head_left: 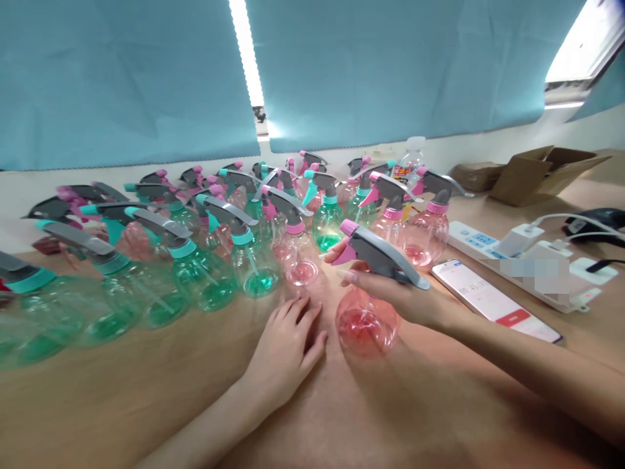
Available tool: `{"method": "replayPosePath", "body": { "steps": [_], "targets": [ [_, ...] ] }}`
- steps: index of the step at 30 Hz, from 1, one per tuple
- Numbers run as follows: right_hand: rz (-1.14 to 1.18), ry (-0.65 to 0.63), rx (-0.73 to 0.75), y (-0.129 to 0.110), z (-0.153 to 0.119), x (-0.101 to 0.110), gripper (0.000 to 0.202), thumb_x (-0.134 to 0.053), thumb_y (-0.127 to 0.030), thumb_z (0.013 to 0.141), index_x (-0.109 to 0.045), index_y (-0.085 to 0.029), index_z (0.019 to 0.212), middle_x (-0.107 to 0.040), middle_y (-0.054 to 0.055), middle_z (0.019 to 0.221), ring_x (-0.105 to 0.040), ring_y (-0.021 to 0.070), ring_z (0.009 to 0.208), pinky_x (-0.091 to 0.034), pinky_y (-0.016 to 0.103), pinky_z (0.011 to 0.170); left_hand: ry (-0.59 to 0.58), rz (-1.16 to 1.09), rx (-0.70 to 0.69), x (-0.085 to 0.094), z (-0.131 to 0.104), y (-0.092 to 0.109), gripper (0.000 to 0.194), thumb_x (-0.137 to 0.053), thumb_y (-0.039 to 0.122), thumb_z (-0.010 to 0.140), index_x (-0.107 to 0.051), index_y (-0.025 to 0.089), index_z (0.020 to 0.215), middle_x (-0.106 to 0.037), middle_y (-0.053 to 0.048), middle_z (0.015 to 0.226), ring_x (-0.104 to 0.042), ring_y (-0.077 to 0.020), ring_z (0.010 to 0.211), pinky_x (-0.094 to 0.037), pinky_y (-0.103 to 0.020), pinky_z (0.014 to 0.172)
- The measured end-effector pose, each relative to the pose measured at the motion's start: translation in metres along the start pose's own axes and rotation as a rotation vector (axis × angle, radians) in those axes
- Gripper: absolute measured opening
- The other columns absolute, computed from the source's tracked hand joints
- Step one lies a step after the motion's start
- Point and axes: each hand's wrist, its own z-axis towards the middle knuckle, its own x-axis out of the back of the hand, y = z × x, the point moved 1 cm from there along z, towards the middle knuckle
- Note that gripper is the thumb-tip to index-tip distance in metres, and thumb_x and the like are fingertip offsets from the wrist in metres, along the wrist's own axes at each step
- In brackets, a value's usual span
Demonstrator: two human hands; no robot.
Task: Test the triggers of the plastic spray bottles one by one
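My right hand point(390, 293) is wrapped round the neck of a pink spray bottle point(366, 329), just under its grey and pink trigger head. The bottle stands upright or nearly so, low over the table; whether its base touches is hard to tell. On the wooden tabletop point(303, 430), to the left of that bottle, my left hand point(288, 345) lies flat with its fingers a little apart and nothing in it. Beyond the left fingertips stand a clear pink spray bottle point(299, 257) and a green spray bottle point(254, 270).
Many more green and pink spray bottles point(202, 280) crowd the left and back. At right lie a phone point(488, 299) showing a timer and a white power strip point(517, 260) with plugs and cables. An open cardboard box point(527, 176) sits behind, near a clear plastic bottle point(413, 159).
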Motion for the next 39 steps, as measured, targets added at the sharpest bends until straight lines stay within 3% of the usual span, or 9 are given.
{"method": "replayPosePath", "body": {
  "steps": [7, 11, 18, 31, 39],
  "targets": [
    [0.040, 0.016, -0.008, -0.0024, 0.0006, -0.0029, 0.015, -0.059, -0.027, 0.088, -0.059, -0.026, 0.103, -0.066, 0.001, 0.106, -0.064, 0.0154, 0.080, -0.051, 0.031, 0.070, 0.001, -0.005, 0.006, -0.0006, -0.0010, -0.0002, 0.037, -0.052, 0.030, 0.094, -0.059, 0.013, 0.126, -0.057, -0.017, 0.134, -0.050, -0.0336, 0.126, -0.041, -0.052, 0.103],
    [0.032, 0.024, 0.014, -0.0025, 0.0009, -0.0030, 0.016, -0.058, -0.034, 0.090, -0.060, -0.026, 0.103, -0.066, 0.002, 0.099, -0.064, 0.0179, 0.083, -0.052, 0.034, 0.072, 0.005, -0.004, 0.002, -0.0003, -0.0002, 0.0002, 0.037, -0.052, 0.031, 0.094, -0.059, 0.013, 0.126, -0.057, -0.016, 0.133, -0.050, -0.0335, 0.125, -0.041, -0.053, 0.103],
    [-0.063, 0.058, -0.006, -0.0034, 0.0003, -0.0006, 0.021, -0.058, -0.044, 0.089, -0.061, -0.024, 0.090, -0.063, 0.000, 0.081, -0.062, 0.0164, 0.067, -0.046, 0.030, 0.055, 0.002, -0.001, 0.001, 0.0009, 0.0008, 0.0004, 0.036, -0.051, 0.031, 0.095, -0.059, 0.013, 0.125, -0.058, -0.017, 0.133, -0.049, -0.0339, 0.126, -0.042, -0.053, 0.102],
    [-0.174, 0.043, -0.001, -0.0018, -0.0031, 0.0041, 0.022, -0.054, -0.047, 0.092, -0.062, -0.027, 0.088, -0.064, -0.001, 0.076, -0.060, 0.0184, 0.067, -0.046, 0.031, 0.056, 0.009, -0.003, -0.004, 0.0008, 0.0012, -0.0007, 0.039, -0.049, 0.032, 0.095, -0.059, 0.013, 0.127, -0.057, -0.017, 0.134, -0.050, -0.0343, 0.125, -0.042, -0.053, 0.102],
    [-0.129, 0.050, -0.024, -0.0042, -0.0036, 0.0051, 0.023, -0.057, -0.046, 0.091, -0.064, -0.031, 0.108, -0.068, -0.001, 0.085, -0.065, 0.0204, 0.086, -0.050, 0.030, 0.062, 0.033, -0.008, -0.005, 0.0032, 0.0017, -0.0002, 0.035, -0.047, 0.031, 0.095, -0.060, 0.015, 0.124, -0.058, -0.015, 0.133, -0.053, -0.0333, 0.122, -0.043, -0.053, 0.101]
  ]
}}
